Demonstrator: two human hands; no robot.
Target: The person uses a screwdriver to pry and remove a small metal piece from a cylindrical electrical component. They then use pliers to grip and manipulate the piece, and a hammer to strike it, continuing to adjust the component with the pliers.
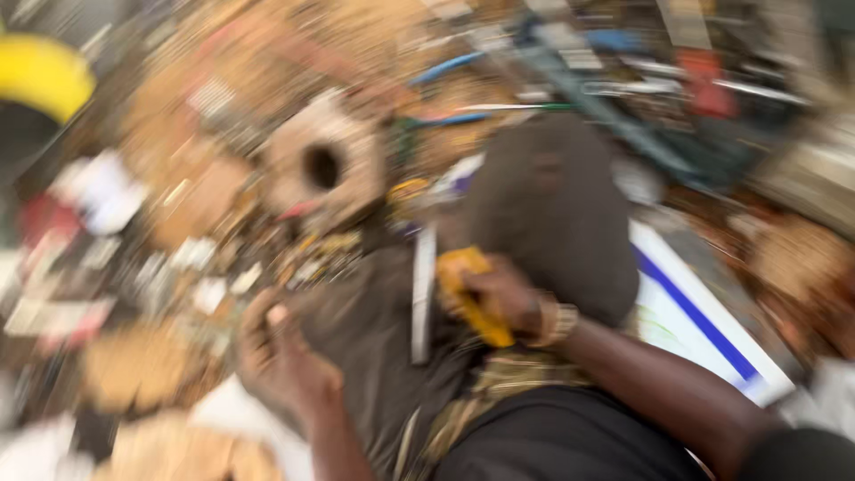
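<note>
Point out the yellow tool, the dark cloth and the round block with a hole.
yellow tool (472, 298), head view, on its handle below the right hand (503, 298).
dark cloth (548, 214), head view, on its rounded middle.
round block (343, 134), head view, on its face above the hole.

round block with a hole (322, 167): pale brown, at ten o'clock; blurred
yellow curved object (40, 76): far ten o'clock corner
white board with a blue stripe (704, 325): at four o'clock
blue cables (450, 67): twelve o'clock; amid blurred clutter

I see a blurred cluttered floor (160, 267), wooden disc with a hole (322, 166) at eleven o'clock, white board with blue stripe (704, 321) at three, daylight.
</note>
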